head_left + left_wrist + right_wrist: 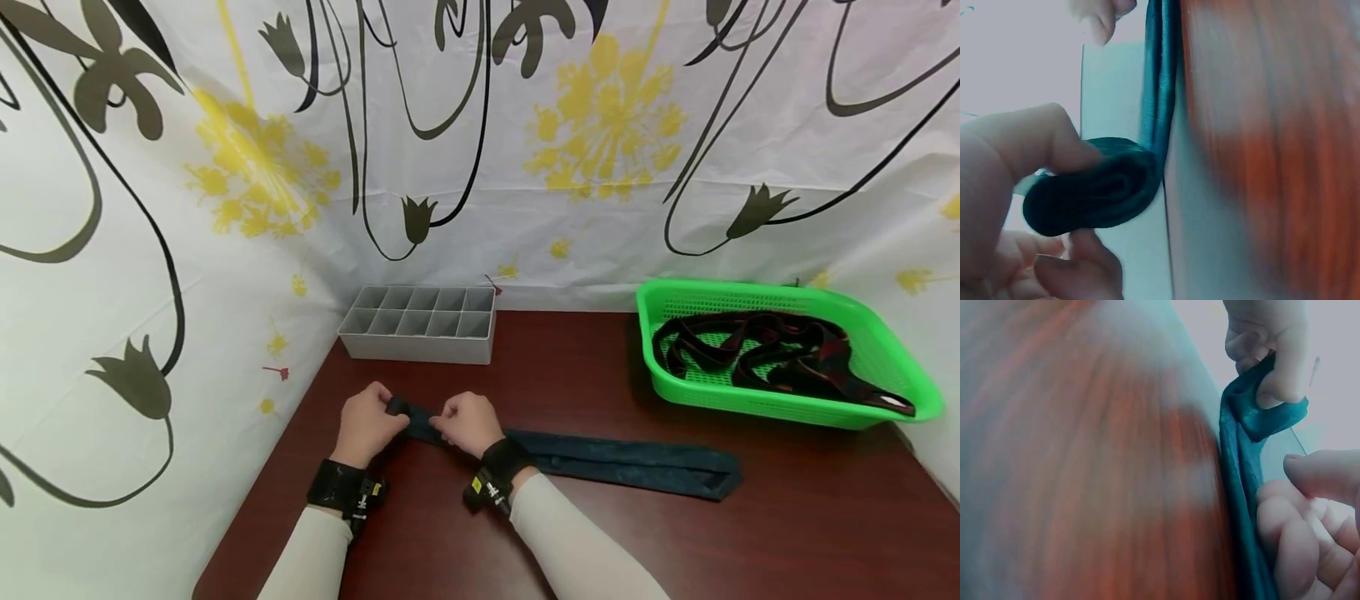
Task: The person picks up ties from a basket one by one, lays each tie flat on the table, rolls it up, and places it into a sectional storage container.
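Observation:
A dark teal necktie [637, 461] lies lengthwise across the table, its pointed wide end to the right. At its left end the cloth is wound into a small flat roll [1094, 194]. My left hand [365, 423] pinches this roll between thumb and fingers. Close by on the right is my right hand [471, 423], over the tie's narrow part. In the right wrist view its fingers [1288, 534] are loosely bent alongside the strip, the thumb apart from the cloth. Whether those fingertips touch the tie is hard to tell.
A grey divided organizer box [416, 348] stands at the table's back left. At the back right, a green plastic basket [795, 417] holds a dark, red-patterned strip of cloth [810, 367]. Patterned white sheeting [465, 167] hangs behind and to the left of the reddish-brown table [600, 542].

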The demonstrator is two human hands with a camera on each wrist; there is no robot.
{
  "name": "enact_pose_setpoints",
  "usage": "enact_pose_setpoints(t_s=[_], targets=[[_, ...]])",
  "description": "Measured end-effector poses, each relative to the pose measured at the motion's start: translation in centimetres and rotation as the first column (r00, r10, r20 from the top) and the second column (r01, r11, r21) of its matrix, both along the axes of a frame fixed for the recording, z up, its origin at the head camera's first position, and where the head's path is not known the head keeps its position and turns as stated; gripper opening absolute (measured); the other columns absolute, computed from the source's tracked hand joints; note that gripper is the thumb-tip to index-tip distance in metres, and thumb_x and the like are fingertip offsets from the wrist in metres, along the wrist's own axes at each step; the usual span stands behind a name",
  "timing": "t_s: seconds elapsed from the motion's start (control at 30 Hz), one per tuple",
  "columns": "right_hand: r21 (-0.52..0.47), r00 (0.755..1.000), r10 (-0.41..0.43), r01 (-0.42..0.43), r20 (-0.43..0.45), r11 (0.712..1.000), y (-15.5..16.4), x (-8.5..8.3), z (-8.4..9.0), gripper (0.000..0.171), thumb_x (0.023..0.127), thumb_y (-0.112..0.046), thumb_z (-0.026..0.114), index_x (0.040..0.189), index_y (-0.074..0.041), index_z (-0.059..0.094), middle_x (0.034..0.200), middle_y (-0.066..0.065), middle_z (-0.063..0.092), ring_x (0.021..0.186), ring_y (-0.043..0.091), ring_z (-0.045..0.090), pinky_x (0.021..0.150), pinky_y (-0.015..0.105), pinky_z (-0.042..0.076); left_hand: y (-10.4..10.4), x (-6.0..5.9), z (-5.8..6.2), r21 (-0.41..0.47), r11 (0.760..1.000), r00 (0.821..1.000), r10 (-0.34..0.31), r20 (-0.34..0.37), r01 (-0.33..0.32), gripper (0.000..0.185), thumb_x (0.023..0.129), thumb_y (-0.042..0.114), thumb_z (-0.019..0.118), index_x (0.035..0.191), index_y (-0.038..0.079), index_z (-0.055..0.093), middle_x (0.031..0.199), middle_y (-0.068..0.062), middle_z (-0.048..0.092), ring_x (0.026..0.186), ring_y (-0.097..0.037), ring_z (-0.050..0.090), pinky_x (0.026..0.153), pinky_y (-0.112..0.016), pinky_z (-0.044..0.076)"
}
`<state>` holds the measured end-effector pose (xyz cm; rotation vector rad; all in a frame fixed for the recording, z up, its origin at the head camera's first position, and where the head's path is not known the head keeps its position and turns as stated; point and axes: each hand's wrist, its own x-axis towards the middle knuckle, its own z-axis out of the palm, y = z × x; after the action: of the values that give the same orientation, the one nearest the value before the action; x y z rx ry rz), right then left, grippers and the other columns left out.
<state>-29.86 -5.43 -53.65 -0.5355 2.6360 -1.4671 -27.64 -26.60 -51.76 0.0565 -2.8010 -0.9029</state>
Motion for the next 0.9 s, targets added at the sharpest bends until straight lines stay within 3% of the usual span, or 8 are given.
enact_pose_setpoints(t_s=[0.07, 0.17, 0.23, 0.33, 0.43, 0.53, 0.7, 0.9], targets=[[-0.022, 1.000, 0.002, -0.001, 0.024, 1.000, 0.1, -0.2, 0.1, 0.033, 0.097, -0.027, 0.077, 0.066, -0.017, 0.074, 0.057, -0.008, 0.067, 0.052, 0.009, 0.065, 0.052, 0.026, 0.050, 0.3, -0.1, 0.2, -0.042, 0.998, 0.999, -0.050, -0.019, 0.050, 0.031, 0.078, 0.018, 0.085, 0.100, 0.007, 0.066, 0.081, -0.007, 0.067, 0.074, -0.021, 0.059, 0.069, -0.034, 0.048], [-0.047, 0.997, 0.002, 0.001, 0.080, 0.999, 0.1, -0.6, -0.1, 0.032, 0.098, -0.024, 0.073, 0.066, -0.015, 0.073, 0.059, -0.007, 0.070, 0.054, 0.009, 0.068, 0.054, 0.025, 0.053, 0.8, -0.3, 0.4, -0.050, 0.985, 0.987, -0.163, 0.011, 0.163, 0.038, 0.076, 0.020, 0.092, 0.102, 0.008, 0.066, 0.083, -0.005, 0.064, 0.076, -0.019, 0.057, 0.072, -0.034, 0.048], [-0.054, 0.993, -0.007, 0.013, 0.116, 0.998, 0.2, -0.8, -0.3, 0.033, 0.097, -0.024, 0.072, 0.065, -0.015, 0.072, 0.061, -0.007, 0.070, 0.056, 0.009, 0.069, 0.056, 0.024, 0.055, 1.1, -0.4, 0.4, -0.029, 0.973, 0.972, -0.227, 0.051, 0.229, 0.043, 0.074, 0.022, 0.096, 0.104, 0.010, 0.067, 0.086, -0.003, 0.062, 0.078, -0.017, 0.055, 0.074, -0.034, 0.048], [-0.054, 0.990, -0.021, 0.029, 0.138, 0.998, 0.5, -0.7, -0.4, 0.034, 0.096, -0.029, 0.073, 0.065, -0.016, 0.071, 0.060, -0.005, 0.070, 0.056, 0.010, 0.069, 0.056, 0.025, 0.054, 1.4, -0.4, 0.3, 0.058, 0.954, 0.949, -0.298, 0.102, 0.294, 0.046, 0.073, 0.012, 0.095, 0.111, 0.010, 0.069, 0.088, -0.003, 0.061, 0.076, -0.015, 0.058, 0.072, -0.031, 0.051], [-0.018, 0.993, -0.030, 0.033, 0.116, 0.999, 0.7, -0.5, -0.4, 0.039, 0.095, -0.040, 0.077, 0.062, -0.019, 0.071, 0.057, -0.006, 0.067, 0.053, 0.011, 0.066, 0.054, 0.026, 0.050, 1.2, -0.6, 0.0, 0.118, 0.940, 0.934, -0.334, 0.128, 0.320, 0.049, 0.076, 0.001, 0.088, 0.122, 0.007, 0.070, 0.087, -0.004, 0.061, 0.071, -0.013, 0.061, 0.067, -0.028, 0.053], [0.035, 0.997, -0.032, 0.029, 0.068, 0.999, 0.7, -0.3, -0.2, 0.042, 0.091, -0.045, 0.081, 0.059, -0.021, 0.070, 0.052, -0.007, 0.063, 0.050, 0.012, 0.062, 0.052, 0.026, 0.045, 0.7, -0.8, -0.3, 0.088, 0.930, 0.920, -0.366, 0.139, 0.357, 0.051, 0.080, 0.002, 0.086, 0.128, 0.008, 0.070, 0.084, -0.002, 0.060, 0.071, -0.012, 0.057, 0.067, -0.026, 0.049], [0.097, 0.999, -0.013, 0.008, 0.048, 0.995, 0.2, -0.5, 0.3, 0.041, 0.089, -0.040, 0.083, 0.057, -0.020, 0.070, 0.049, -0.008, 0.060, 0.048, 0.012, 0.058, 0.050, 0.027, 0.039, 0.0, -0.8, -0.5, -0.052, 0.918, 0.915, -0.386, 0.112, 0.394, 0.038, 0.081, 0.012, 0.091, 0.114, 0.016, 0.074, 0.091, 0.002, 0.060, 0.083, -0.012, 0.053, 0.078, -0.032, 0.050], [0.183, 0.997, 0.004, -0.018, 0.078, 0.983, -0.4, -1.1, 0.4, 0.045, 0.088, -0.038, 0.085, 0.051, -0.019, 0.068, 0.046, -0.008, 0.059, 0.047, 0.012, 0.056, 0.047, 0.026, 0.036, -0.5, -0.8, -0.6, -0.083, 0.901, 0.903, -0.417, 0.100, 0.425, 0.033, 0.081, 0.015, 0.092, 0.108, 0.019, 0.072, 0.103, 0.003, 0.067, 0.090, -0.012, 0.059, 0.085, -0.034, 0.054]])
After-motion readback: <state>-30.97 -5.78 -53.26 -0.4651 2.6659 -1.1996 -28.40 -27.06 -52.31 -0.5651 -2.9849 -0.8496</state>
